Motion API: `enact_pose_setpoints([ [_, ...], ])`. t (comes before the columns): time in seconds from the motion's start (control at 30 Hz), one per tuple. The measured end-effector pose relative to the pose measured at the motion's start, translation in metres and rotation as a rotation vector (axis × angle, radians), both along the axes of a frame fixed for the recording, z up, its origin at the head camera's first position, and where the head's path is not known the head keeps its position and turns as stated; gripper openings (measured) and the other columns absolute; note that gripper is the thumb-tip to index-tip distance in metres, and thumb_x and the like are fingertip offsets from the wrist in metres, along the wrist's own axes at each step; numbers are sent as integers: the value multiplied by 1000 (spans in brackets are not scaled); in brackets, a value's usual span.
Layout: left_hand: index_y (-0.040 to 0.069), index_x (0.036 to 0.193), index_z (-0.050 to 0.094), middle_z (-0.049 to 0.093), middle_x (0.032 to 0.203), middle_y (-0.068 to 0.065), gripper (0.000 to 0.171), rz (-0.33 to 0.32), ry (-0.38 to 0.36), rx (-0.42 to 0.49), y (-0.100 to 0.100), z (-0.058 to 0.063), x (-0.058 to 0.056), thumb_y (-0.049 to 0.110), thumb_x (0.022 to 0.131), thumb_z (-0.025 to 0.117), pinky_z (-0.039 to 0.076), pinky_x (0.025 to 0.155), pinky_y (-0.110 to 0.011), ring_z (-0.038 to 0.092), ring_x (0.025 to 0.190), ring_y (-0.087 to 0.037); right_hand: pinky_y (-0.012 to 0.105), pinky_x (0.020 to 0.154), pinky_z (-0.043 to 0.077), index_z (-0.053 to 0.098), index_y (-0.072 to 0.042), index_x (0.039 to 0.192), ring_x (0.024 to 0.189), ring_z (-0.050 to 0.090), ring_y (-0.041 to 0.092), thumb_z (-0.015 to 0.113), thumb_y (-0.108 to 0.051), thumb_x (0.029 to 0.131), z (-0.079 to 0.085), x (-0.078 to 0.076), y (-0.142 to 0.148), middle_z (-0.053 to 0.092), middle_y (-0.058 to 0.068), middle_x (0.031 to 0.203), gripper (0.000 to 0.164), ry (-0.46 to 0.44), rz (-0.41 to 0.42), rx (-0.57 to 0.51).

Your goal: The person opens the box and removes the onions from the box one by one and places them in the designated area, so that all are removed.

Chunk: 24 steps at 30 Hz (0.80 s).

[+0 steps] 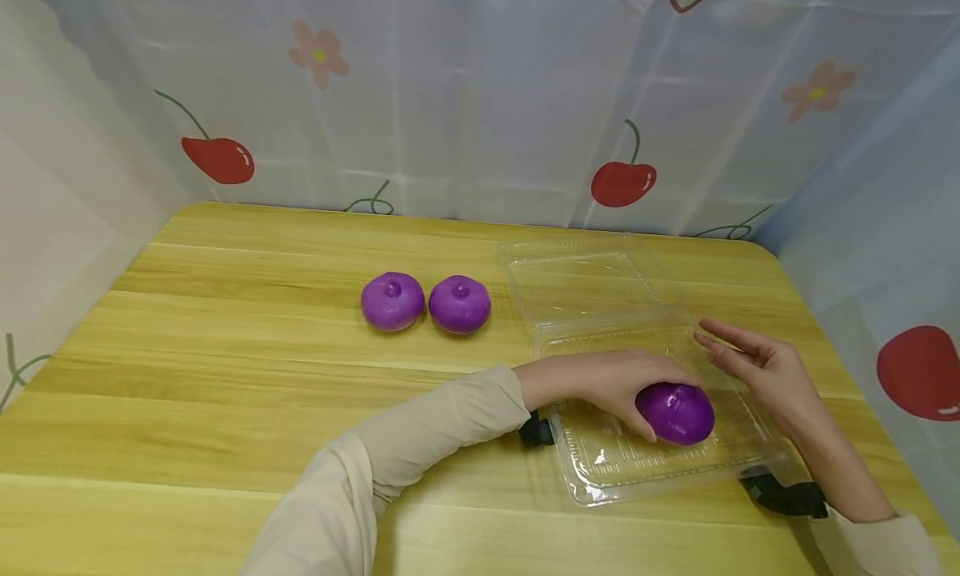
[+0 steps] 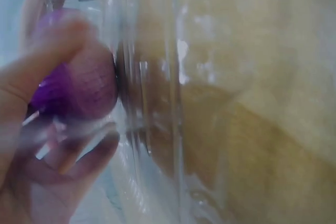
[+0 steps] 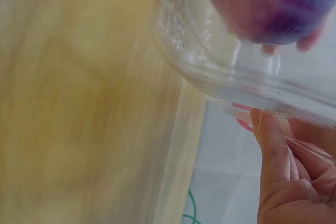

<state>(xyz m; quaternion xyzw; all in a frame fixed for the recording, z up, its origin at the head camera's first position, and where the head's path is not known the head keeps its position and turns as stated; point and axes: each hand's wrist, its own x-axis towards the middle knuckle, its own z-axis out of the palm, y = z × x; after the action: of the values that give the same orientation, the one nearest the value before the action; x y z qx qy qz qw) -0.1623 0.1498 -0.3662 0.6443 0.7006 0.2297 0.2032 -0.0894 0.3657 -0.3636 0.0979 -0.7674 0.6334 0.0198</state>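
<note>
A glossy purple onion (image 1: pixel 675 413) with a small nub on top is in my left hand (image 1: pixel 611 384), the thumb on its near side and the fingers curled over its far side. It sits over the base of a clear plastic clamshell box (image 1: pixel 592 476), whose lid (image 1: pixel 577 284) lies folded back. In the left wrist view the same onion (image 2: pixel 94 85) shows close beside the clear wall. My right hand (image 1: pixel 780 384) lies along the box's right side, fingers mostly straight. Its fingertips (image 3: pixel 268 124) are right at the rim in the right wrist view.
Two more purple onions, a left one (image 1: pixel 392 301) and a right one (image 1: pixel 460 305), stand side by side left of the lid. All this is on a wood-grain table (image 1: pixel 225 376). Behind the table hangs a curtain (image 1: pixel 465 101) printed with cherries and flowers.
</note>
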Motion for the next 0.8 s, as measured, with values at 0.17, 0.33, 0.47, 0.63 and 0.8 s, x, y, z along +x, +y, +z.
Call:
enact_pose_setpoints([
  [0.17, 6, 142, 37, 41, 142, -6, 84, -7, 6, 1, -1, 2, 0, 25, 74, 81, 19, 97, -7, 33, 126, -5, 16, 81, 46, 48, 8, 131, 103, 58, 5, 49, 2, 95, 0, 0, 1, 63, -5, 114, 37, 3, 5, 1],
  [0.33, 5, 142, 38, 41, 141, -6, 83, 9, 1, 2, -2, 5, -1, 23, 74, 81, 20, 97, -7, 34, 125, -5, 16, 80, 47, 48, 7, 132, 103, 59, 5, 50, 2, 95, -1, 1, 2, 63, -6, 115, 37, -3, -7, 16],
  [0.47, 4, 141, 38, 42, 140, -6, 81, 25, -26, 42, -5, 11, -2, 22, 74, 81, 23, 96, -8, 37, 123, -5, 17, 80, 47, 49, 6, 132, 103, 59, 5, 51, 1, 95, -2, 1, 2, 63, -6, 115, 37, -13, -16, 7],
  [0.63, 5, 141, 38, 43, 140, -4, 81, 61, -61, 98, -14, 24, -4, 22, 74, 81, 25, 96, -9, 36, 122, -3, 17, 80, 47, 48, 8, 131, 102, 59, 5, 51, 2, 95, -1, 1, 1, 63, -6, 115, 37, -7, -15, -6],
  [0.8, 5, 142, 38, 42, 141, -4, 81, 115, -89, 174, -38, 41, -5, 21, 75, 80, 26, 97, -11, 35, 124, -3, 17, 79, 47, 49, 7, 131, 101, 59, 4, 51, 1, 95, 0, 1, 1, 63, -7, 114, 36, -8, -18, -2],
])
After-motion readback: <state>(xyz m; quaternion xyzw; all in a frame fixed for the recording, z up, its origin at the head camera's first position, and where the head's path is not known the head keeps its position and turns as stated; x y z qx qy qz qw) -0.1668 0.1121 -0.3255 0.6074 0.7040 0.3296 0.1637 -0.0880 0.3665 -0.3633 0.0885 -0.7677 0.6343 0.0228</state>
